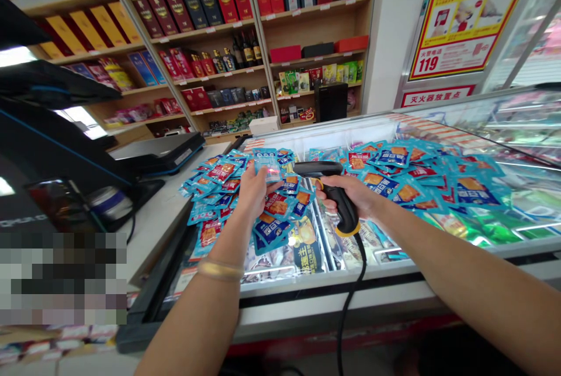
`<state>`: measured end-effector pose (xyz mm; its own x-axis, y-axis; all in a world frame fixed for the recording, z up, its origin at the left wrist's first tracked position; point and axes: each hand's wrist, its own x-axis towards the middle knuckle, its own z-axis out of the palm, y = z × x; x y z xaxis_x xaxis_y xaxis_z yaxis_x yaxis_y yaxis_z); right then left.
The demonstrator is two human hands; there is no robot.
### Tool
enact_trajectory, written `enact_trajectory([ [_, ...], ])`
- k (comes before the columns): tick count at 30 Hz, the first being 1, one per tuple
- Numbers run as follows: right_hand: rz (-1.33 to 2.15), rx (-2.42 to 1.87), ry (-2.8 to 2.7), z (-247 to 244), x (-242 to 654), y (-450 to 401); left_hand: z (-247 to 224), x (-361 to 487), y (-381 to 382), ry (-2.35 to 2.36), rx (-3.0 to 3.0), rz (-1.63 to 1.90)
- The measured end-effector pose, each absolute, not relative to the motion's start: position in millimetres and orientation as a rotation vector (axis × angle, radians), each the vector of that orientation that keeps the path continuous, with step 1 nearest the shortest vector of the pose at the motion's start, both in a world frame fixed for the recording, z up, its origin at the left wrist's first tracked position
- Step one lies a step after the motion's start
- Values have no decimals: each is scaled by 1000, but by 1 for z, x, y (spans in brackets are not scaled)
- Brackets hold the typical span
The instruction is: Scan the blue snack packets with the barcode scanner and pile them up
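Observation:
My left hand [255,190] grips a small blue snack packet [268,169], its back side up with a reddish light on it. In my right hand [342,196] is a black and yellow barcode scanner [346,209], its head pointing left at the packet a short distance away. A pile of blue and red snack packets [221,172] lies under and around my left hand. To the right of the scanner spreads a second pile of similar packets [405,180]. Both piles rest on the glass top of a freezer [280,273].
A cable [350,294] hangs from the scanner over the freezer's front edge. On the left stands a counter [162,212] with a scale [160,151] and a dark checkout machine [39,148]. Shelves [205,28] of boxes and bottles line the back wall.

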<state>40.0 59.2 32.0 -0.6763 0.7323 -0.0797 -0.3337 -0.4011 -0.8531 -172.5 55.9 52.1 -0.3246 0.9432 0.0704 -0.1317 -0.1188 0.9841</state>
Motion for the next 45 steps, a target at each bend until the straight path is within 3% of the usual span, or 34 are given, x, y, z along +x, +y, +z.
enact_trajectory([
  [11, 1999, -564, -993, 44, 45, 61, 46, -167, 61, 1536, 1357, 1491],
  [15, 1842, -540, -888, 59, 83, 64, 56, -138, 62, 1767, 1893, 1254],
  [19, 1618, -576, -861, 62, 145, 68, 64, -80, 65, 1643, 2281, 1027],
  [23, 1491, -621, -794, 50, 202, 67, 49, -19, 71, 1422, 2492, 670],
  [27, 1491, -658, -669, 35, 230, 62, 27, 14, 75, 1530, 2471, 318],
  [38, 1473, -661, -592, 39, 225, 62, 26, 22, 84, 1561, 2451, 390],
  [45, 1446, -618, -691, 58, 189, 62, 45, -49, 76, 1853, 2433, 561],
])
